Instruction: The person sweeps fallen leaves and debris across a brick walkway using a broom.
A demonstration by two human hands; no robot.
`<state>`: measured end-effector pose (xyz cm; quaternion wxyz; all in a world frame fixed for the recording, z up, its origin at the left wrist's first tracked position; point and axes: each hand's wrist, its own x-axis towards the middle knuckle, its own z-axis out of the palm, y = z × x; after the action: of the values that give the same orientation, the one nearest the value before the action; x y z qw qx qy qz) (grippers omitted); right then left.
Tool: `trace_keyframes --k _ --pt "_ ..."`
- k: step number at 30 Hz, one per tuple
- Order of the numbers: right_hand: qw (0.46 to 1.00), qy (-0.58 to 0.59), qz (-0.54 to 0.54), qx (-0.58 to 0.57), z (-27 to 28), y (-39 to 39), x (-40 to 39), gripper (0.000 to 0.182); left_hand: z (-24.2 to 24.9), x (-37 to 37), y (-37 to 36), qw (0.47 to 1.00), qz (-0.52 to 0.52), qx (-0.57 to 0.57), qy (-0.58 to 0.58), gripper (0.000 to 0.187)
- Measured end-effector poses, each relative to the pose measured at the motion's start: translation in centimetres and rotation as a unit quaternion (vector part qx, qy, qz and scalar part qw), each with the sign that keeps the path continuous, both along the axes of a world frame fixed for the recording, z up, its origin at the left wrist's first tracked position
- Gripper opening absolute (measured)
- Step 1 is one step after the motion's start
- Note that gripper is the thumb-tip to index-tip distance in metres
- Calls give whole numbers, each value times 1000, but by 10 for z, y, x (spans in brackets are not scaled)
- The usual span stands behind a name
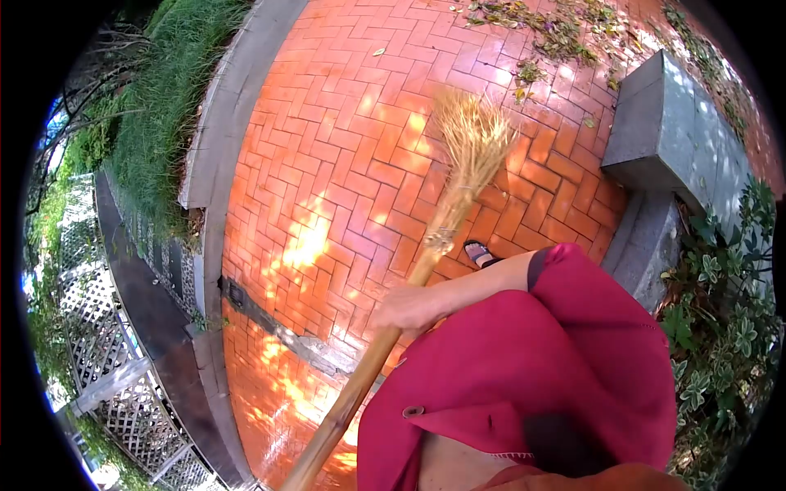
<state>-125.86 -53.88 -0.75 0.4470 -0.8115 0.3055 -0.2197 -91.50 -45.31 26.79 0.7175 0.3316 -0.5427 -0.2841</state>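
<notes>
My right hand [407, 308] is closed around the wooden handle of a straw broom [426, 263]. The arm reaches in from the right, out of a dark red sleeve. From the hand the handle slants down to the lower left edge of the picture. Its pale bristles [475, 135] fan out at the upper middle, over orange bricks [344, 172]. A binding ties the bristles to the stick. My left hand does not show. A foot in a sandal [476, 250] is beside the broom, partly hidden by my arm.
Fallen leaves [565, 37] lie scattered at the top right. A grey stone bench [655, 114] stands at the right, with leafy plants [720, 327] below it. At the left, a concrete kerb [214, 131] borders grass, and a white lattice fence [98, 327] stands beyond.
</notes>
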Motion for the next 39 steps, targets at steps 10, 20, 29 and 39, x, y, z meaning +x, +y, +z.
trace_keyframes --k 10,20,29,39 --pt "941 310 -135 15 -99 58 -144 22 -202 -74 38 928 -12 314 201 18" --pt "970 228 57 -63 -15 21 -52 14 -138 -23 160 985 76 71 139 20" --pt "984 88 35 -148 -74 -146 -57 10 -125 -111 56 996 20 20 -83 20" --pt "951 77 -294 -51 -176 -141 -372 21 -172 -351 -200 968 -183 172 -21 23"
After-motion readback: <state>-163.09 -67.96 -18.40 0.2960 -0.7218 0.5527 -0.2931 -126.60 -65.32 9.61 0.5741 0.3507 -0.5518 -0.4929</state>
